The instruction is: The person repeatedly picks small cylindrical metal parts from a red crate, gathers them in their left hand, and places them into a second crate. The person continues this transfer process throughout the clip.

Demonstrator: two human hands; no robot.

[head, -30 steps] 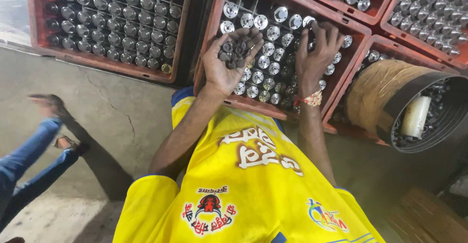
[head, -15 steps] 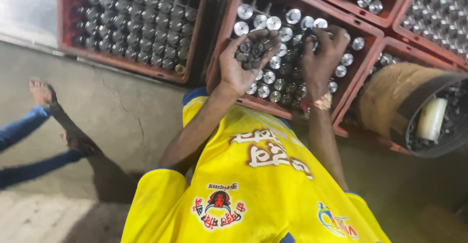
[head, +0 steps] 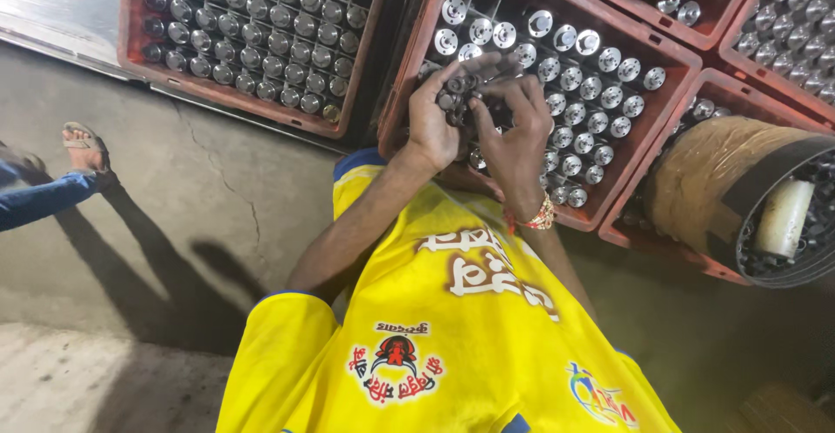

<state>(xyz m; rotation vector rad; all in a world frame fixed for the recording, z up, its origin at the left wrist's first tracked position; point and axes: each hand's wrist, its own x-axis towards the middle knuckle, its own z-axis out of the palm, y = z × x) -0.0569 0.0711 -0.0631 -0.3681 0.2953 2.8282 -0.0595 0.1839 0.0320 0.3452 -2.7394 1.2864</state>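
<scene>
My left hand [head: 432, 120] is cupped, fingers curled around a small heap of dark metal caps [head: 455, 94] that rests in the palm. My right hand [head: 515, 129] sits just beside it, touching it, with the fingers bent in over the same heap and the fingertips on the caps; whether they pinch one I cannot tell. A beaded bracelet [head: 539, 218] circles my right wrist. Both hands hang over the red crate [head: 404, 94] in front of me, packed with rows of upright bottles with shiny round tops [head: 591, 85]. My yellow shirt [head: 452, 337] fills the lower view. To the left stands another red crate [head: 130, 24] of darker-topped bottles. At the right a brown-wrapped round drum [head: 696, 181] lies on its side with a white cylinder [head: 783, 217] inside. At far left, another person's sandalled foot [head: 85, 148] stands on the concrete floor [head: 174, 207].
</scene>
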